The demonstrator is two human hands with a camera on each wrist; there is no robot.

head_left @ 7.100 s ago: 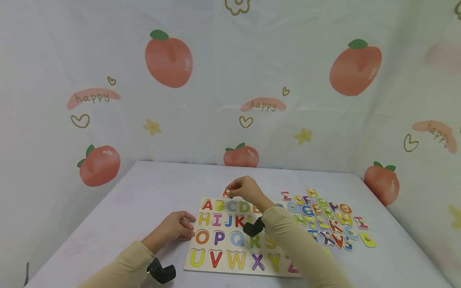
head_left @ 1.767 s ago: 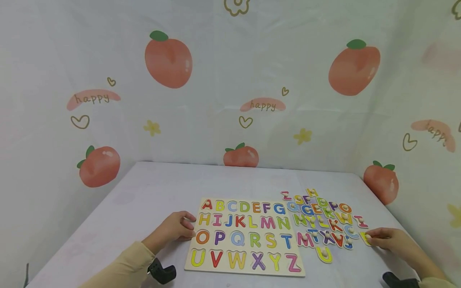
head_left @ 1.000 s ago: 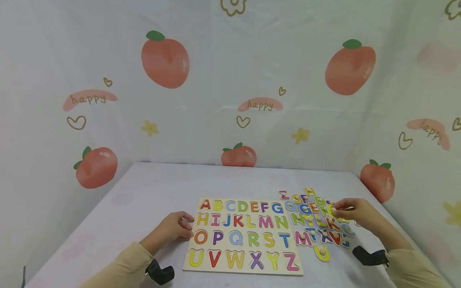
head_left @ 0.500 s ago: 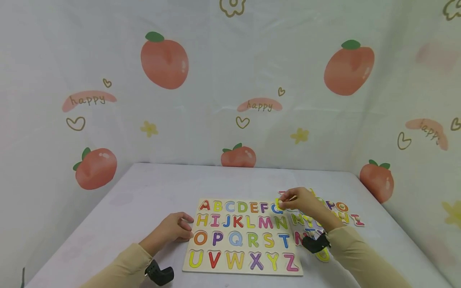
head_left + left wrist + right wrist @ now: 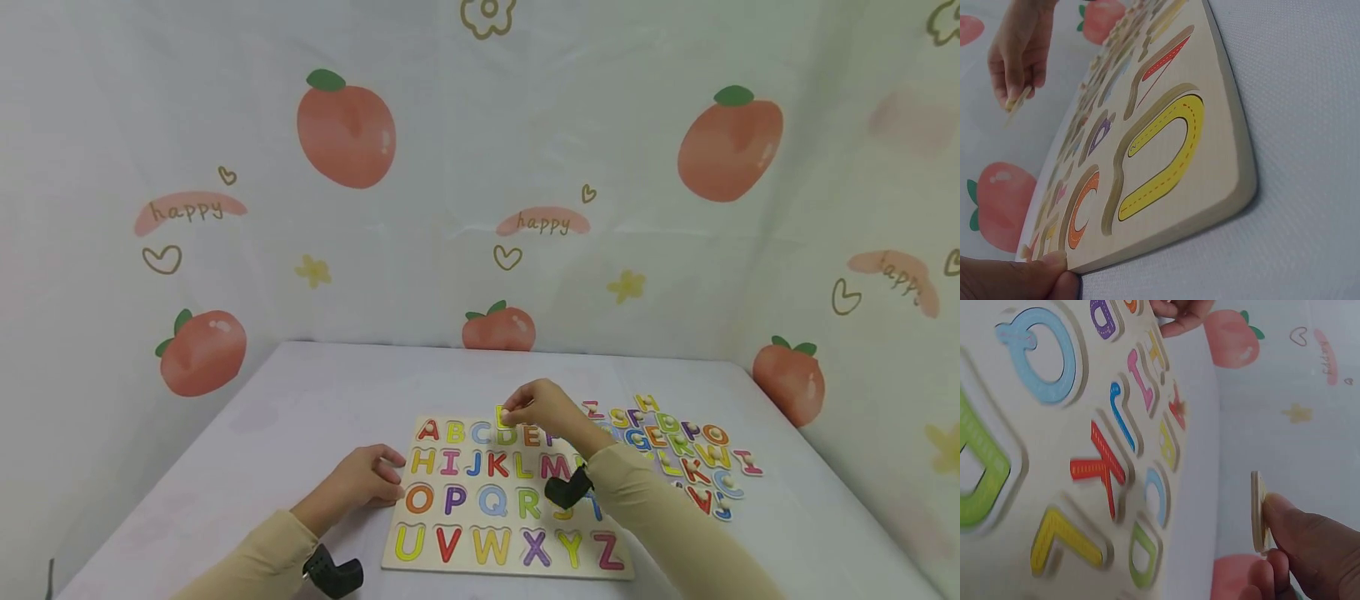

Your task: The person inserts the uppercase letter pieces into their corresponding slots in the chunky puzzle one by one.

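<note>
A wooden alphabet puzzle board [image 5: 468,542] lies on the white table, with painted letters in shallow recesses. My right hand [image 5: 552,410] is raised over the board's far edge and pinches a yellow letter piece [image 5: 501,415] by its knob side. The right wrist view shows this piece [image 5: 1258,512] edge-on, between thumb and fingertips, in the air beyond the board. My left hand [image 5: 360,483] rests at the board's left edge, its fingertips [image 5: 1055,259] right at the rim. A red A piece [image 5: 427,430] with a knob sits in the top-left recess.
Several loose knobbed letter pieces [image 5: 682,446] lie in a cluster right of the board, some hidden behind my right forearm. A pink I piece [image 5: 747,462] lies at the cluster's right side. A white curtain [image 5: 420,250] printed with peaches hangs behind the table.
The red A went into its recess. My right hand then picked up the yellow piece from the cluster's right side and carried it left over the board. The left hand stayed put.
</note>
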